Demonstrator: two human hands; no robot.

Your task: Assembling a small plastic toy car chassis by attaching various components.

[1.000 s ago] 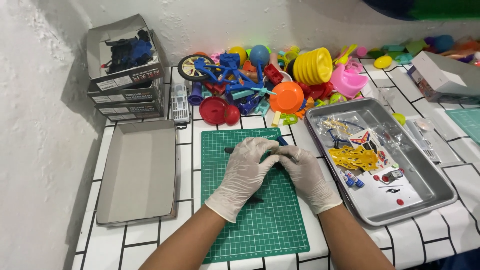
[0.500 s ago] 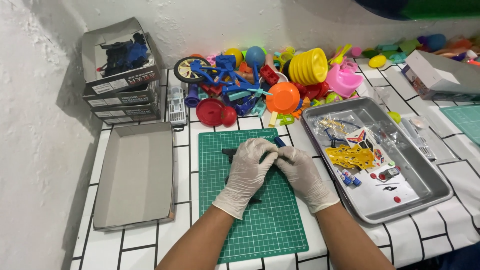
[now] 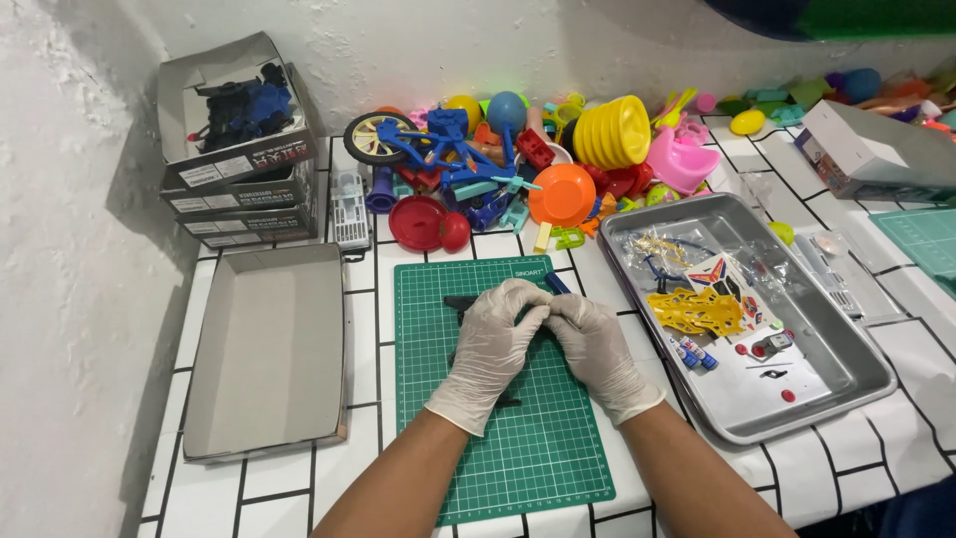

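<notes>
White-gloved left hand [image 3: 493,344], right hand [image 3: 596,344], one green cutting mat [image 3: 528,438]

Left of centre: shallow grey cardboard tray [image 3: 267,349], with stacked grey cardboard boxes [image 3: 244,159] behind it. Along the wall: heap of bright plastic toy parts [image 3: 518,159]. Right: rectangular metal tray [image 3: 846,374] holding yellow plastic sprue [image 3: 702,311] and sticker sheet.

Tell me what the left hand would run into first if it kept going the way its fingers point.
The left hand points up and right, its fingertips already against the right hand over the green cutting mat. So it would probably meet the right hand first; whether they actually touch is unclear.
</notes>
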